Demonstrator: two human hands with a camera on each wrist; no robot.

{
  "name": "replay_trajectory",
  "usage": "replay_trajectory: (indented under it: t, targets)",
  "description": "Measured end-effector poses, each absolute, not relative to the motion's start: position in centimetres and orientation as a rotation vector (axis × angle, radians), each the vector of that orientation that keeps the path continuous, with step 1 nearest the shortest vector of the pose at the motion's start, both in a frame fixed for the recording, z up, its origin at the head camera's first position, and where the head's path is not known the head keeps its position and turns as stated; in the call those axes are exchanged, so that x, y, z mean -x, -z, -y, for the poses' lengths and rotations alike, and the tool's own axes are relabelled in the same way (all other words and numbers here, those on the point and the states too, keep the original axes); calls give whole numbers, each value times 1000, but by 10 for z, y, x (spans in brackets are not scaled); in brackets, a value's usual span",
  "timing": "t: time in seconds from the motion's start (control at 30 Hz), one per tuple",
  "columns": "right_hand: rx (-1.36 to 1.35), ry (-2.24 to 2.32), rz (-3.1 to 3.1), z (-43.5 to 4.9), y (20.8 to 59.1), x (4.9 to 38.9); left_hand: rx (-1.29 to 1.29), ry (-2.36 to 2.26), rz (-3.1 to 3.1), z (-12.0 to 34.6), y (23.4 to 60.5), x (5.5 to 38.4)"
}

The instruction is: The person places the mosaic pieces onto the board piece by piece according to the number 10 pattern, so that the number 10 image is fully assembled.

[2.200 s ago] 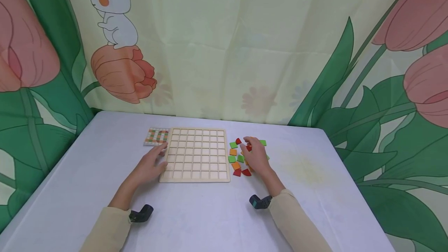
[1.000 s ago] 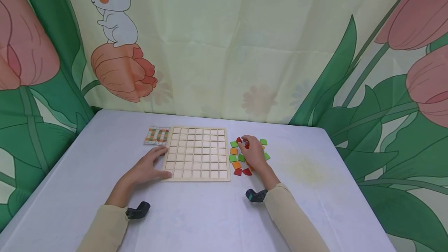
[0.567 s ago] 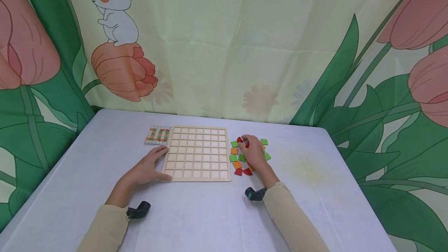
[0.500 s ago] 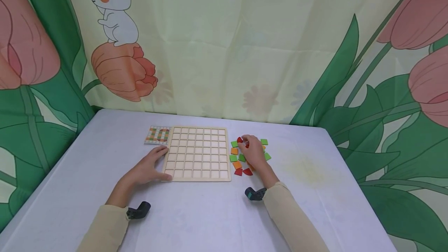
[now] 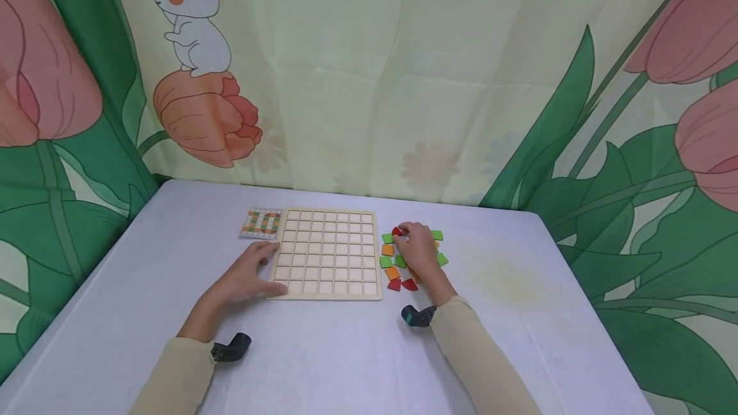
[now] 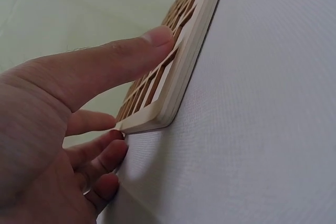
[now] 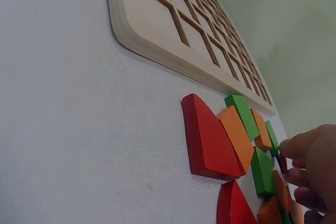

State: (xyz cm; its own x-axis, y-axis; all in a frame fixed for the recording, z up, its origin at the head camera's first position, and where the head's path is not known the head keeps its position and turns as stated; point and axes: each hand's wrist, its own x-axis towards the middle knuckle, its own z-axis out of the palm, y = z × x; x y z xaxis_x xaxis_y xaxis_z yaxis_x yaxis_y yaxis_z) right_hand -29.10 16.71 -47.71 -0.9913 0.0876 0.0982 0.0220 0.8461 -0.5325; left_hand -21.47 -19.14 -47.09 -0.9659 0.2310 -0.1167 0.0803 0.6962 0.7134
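A: ok so your left hand [image 5: 239, 280] is at the pale wooden square grid board [image 5: 327, 255], thumb over its near left corner, other fingers loose and relaxed at the left edge. What about the right?

B: your right hand [image 5: 421, 252] is off the board's right side, fingers bent down at a red wooden wedge-shaped piece [image 5: 396, 232], can't tell if you're actually pinching it. Green square pieces [image 5: 385, 262] and orange square pieces [image 5: 393, 273] lie right of the board too, and a multicoloured printed card [image 5: 262, 223] is by its far left corner.
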Motion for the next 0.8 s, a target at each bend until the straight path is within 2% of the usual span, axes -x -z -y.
replay_trajectory:
  t: [0.8]
  targets:
    - [67, -809, 2964, -166, 479, 302, -244, -1144, -2682, 192, 476, 214]
